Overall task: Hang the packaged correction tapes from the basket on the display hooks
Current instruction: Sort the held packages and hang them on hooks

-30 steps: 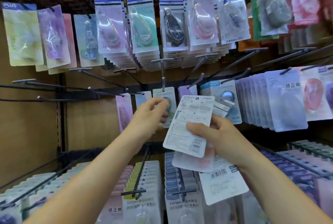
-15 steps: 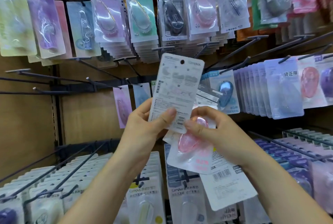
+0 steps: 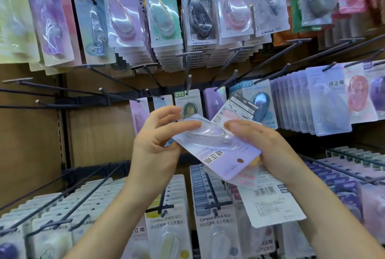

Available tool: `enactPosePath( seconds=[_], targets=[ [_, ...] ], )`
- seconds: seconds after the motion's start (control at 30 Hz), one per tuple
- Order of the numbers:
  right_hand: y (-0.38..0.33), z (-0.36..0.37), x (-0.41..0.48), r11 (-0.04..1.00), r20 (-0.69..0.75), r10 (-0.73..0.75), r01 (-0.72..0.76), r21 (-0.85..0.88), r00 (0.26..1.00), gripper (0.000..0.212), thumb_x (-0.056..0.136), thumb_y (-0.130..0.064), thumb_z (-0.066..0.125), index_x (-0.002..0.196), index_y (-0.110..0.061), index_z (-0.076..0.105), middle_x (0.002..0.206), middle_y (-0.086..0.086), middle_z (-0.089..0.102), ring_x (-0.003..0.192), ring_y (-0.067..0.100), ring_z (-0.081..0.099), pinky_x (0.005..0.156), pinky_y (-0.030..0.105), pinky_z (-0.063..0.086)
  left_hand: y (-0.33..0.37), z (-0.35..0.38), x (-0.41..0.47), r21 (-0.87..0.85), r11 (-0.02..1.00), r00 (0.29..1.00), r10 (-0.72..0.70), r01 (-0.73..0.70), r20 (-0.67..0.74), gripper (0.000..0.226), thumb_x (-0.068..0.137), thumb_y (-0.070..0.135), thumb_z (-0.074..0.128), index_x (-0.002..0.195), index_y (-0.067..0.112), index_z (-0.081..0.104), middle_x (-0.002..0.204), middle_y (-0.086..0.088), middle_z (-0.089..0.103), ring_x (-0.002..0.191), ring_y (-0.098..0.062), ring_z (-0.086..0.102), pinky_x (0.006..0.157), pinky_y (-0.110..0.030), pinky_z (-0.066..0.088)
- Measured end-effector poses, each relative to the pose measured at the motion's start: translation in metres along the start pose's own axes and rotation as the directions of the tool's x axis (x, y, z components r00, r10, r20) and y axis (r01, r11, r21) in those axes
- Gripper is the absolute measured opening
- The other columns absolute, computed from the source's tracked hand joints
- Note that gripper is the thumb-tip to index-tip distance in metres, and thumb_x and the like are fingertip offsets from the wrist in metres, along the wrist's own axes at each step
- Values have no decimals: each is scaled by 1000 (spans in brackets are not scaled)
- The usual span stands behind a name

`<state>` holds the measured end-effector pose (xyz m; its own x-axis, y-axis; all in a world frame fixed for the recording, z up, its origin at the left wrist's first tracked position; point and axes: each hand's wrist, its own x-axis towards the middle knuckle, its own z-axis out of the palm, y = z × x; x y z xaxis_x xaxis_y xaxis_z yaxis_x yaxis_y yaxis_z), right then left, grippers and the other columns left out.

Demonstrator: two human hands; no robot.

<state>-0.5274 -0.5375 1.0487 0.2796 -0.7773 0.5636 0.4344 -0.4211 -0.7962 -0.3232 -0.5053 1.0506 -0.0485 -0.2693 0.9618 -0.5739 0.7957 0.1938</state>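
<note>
A: Hand pose?
B: Both raised in front of display rack (image 3: 87, 100). Left hand (image 3: 155, 144) pinching lavender correction tape pack (image 3: 216, 148) at its upper-left end, fingers (image 3: 179, 126) closed on blister. Right hand (image 3: 268, 150) gripping same pack plus stack of packs (image 3: 270, 202) behind it.
A: Pack look?
B: Tilted, hang hole toward lower right, clear blister up, print upside down. Just below bare hook (image 3: 188, 84) on rack, not touching.

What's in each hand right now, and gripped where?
Both hands share the lavender correction tape pack: left hand on its blister end, right hand near the hang-hole end, clutching more packs underneath.
</note>
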Motion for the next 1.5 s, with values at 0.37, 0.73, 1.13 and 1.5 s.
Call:
enactPosePath(
  seconds=[0.37,0.73,1.13,1.5],
  targets=[
    [3,-1,-1,963,-12,8,-11,-269,1000,18,72,-14,81,88,-19,76,74,4,71,64,14,65,59,18,52,13,-24,9,181,971,894,-216,156,393,42,82,13,66,107,47,69,134,29,49,124,17,44,92,-5,41],
    [-1,7,-13,964,19,-25,29,-265,999,10,86,-16,69,92,-14,77,66,-1,70,54,4,61,52,10,46,17,-38,29,-112,877,780,-349,467,520,54,60,34,92,110,38,72,98,-4,76,87,-20,73,75,-29,58],
    [-6,-2,-33,944,36,-246,248,-217,969,30,70,-24,73,99,-25,78,95,-6,77,79,4,70,68,12,51,28,-31,-3,-72,958,940,-286,277,-187,17,84,44,58,92,45,73,98,35,68,99,11,61,83,-7,45],
    [9,16,-34,901,81,-344,353,-252,935,76,77,-25,80,139,-51,43,136,-14,60,118,7,63,88,22,55,44,9,-25,-371,816,875,-483,443,-18,44,67,16,85,107,32,74,111,10,74,103,-14,70,82,-37,60]
  ],
)
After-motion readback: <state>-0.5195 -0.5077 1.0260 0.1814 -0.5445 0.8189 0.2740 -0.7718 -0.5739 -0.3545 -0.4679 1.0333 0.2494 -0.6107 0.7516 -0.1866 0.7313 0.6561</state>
